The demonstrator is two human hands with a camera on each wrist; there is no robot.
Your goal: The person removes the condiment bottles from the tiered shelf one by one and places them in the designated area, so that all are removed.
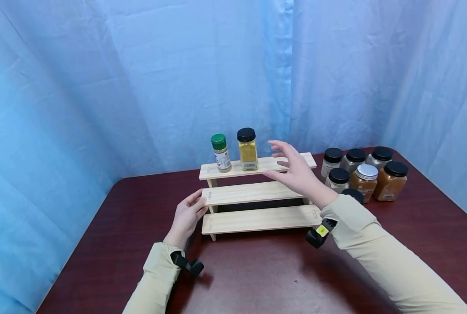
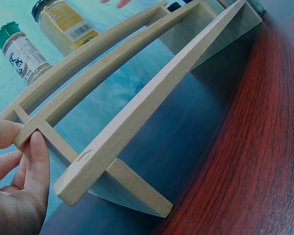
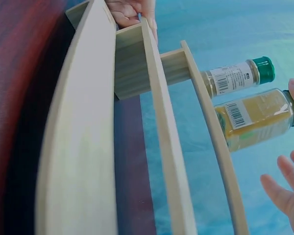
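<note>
A three-step wooden rack point(image 1: 253, 193) stands on the dark red table. On its top step are a green-capped spice bottle point(image 1: 222, 158) and, to the right, a black-lidded jar of yellow powder point(image 1: 248, 151), both upright. My left hand point(image 1: 187, 214) pinches the left end of the middle step between thumb and fingers, as the left wrist view shows point(image 2: 24, 191). Raised over the right part of the rack, my right hand point(image 1: 292, 171) has its fingers spread and holds nothing. It is just right of the yellow jar point(image 3: 257, 117), apart from it.
Several more spice jars stand in a group at the right of the rack, among them a silver-lidded jar point(image 1: 365, 183) and a black-lidded jar of orange-brown powder point(image 1: 391, 181). Blue curtains point(image 1: 202, 78) hang behind the table point(image 1: 253, 270) and at both sides.
</note>
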